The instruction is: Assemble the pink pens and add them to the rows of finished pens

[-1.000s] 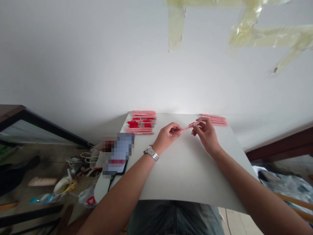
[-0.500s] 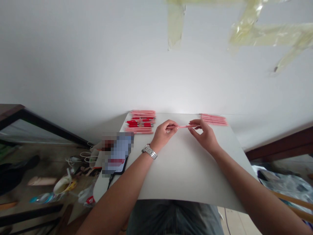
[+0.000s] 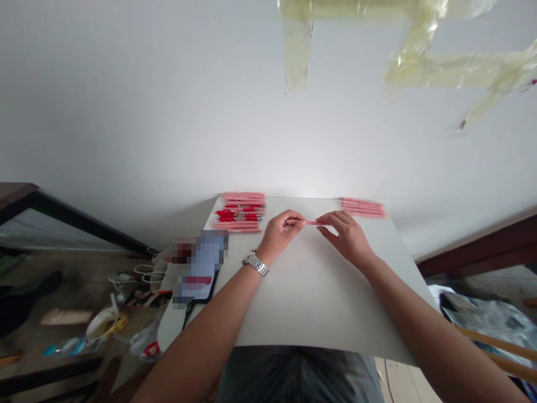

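Observation:
A slim pink pen (image 3: 311,223) is held level above the white table (image 3: 302,291). My left hand (image 3: 277,234), with a metal watch on its wrist, pinches the pen's left part between thumb and fingertips. At the other end my right hand (image 3: 347,236) has its fingers closed over the pen, and they hide its tip. To the left lies a row of pink pens (image 3: 239,225) with several red pens (image 3: 241,216) among them. A second group of pink pens (image 3: 364,208) lies side by side behind my right hand.
A phone (image 3: 200,267) with a cable rests at the table's left edge, its screen blurred out. The wall (image 3: 168,112) with yellowed tape (image 3: 297,59) rises right behind the table. On the floor at left are a cup (image 3: 99,326) and a plastic bottle (image 3: 69,347).
My right hand has slid a little to the left along the pen, its fingers flatter over it, so less of the pen shows. My left hand keeps its pinch. The view has shifted slightly.

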A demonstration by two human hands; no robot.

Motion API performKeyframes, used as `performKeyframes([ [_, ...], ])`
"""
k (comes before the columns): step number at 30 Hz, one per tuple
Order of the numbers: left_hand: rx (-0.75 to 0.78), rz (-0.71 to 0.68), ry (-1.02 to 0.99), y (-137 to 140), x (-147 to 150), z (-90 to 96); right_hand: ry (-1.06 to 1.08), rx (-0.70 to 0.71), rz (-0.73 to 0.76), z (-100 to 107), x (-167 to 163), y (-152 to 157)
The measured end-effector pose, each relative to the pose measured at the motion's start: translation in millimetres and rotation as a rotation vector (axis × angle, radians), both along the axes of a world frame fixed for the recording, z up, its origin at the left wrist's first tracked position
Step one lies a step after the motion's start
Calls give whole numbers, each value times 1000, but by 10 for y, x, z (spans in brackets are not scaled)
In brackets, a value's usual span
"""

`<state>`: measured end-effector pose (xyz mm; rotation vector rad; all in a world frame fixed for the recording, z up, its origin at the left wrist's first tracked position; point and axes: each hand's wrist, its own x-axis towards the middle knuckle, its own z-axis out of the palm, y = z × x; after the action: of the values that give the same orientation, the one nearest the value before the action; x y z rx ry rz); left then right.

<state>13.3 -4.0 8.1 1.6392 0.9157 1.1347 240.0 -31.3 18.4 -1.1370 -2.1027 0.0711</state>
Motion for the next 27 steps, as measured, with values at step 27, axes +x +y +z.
performKeyframes([
  [27,-52,-70,-39,-34,57,5,808,-583,54,-44,-141,-54],
])
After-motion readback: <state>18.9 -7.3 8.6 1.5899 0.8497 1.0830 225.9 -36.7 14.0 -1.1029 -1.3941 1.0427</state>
